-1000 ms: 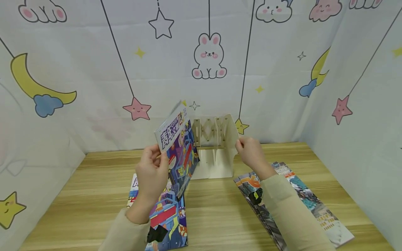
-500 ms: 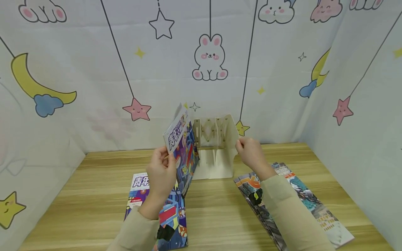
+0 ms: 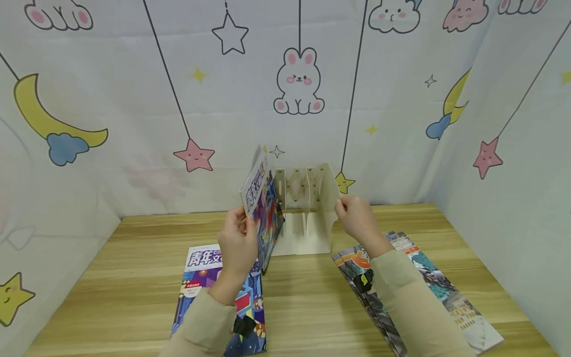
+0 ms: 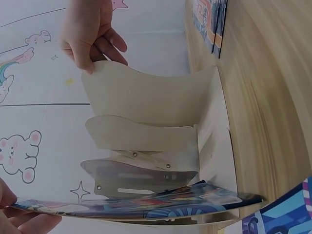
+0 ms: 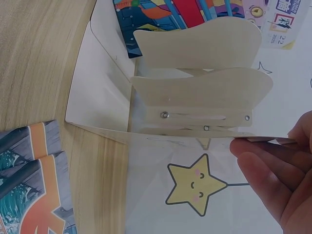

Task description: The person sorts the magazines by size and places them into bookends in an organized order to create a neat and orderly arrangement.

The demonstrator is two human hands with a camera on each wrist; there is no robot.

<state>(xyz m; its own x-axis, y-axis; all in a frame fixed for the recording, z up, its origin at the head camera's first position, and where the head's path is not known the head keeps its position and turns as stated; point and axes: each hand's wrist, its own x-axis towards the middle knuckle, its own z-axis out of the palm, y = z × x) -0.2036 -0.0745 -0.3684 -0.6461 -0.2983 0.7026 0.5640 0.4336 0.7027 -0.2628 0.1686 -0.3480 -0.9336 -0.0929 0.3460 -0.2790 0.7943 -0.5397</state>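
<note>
- Beside the left end of the cream desktop organizer with wavy-edged upright panels [image 3: 298, 238], the person's left hand [image 3: 238, 240] pinches a glossy blue-and-purple magazine [image 3: 269, 223] by its near edge.
- Compared with a second ago, that hand has shifted rightward, and the magazine has swung closer to edge-on, standing nearly upright.
- Its far part appears to reach inside the organizer at its left end; how deeply it sits cannot be told.
- As a judgement, this turn brings the magazine better into line with the thin cream dividers [image 4: 141, 134], though it is not yet released.
- Across from it, the right hand [image 3: 357, 218] grips the edge of the tall right outer panel [image 3: 331, 193], just as before, seemingly steadying it.
- More now shows of a matching purple magazine lying flat [image 3: 200, 270]; grey-and-orange magazines [image 3: 434, 277] lie under the beige right sleeve [image 3: 412, 302] on the pale wood-grain table [image 3: 134, 277].
</note>
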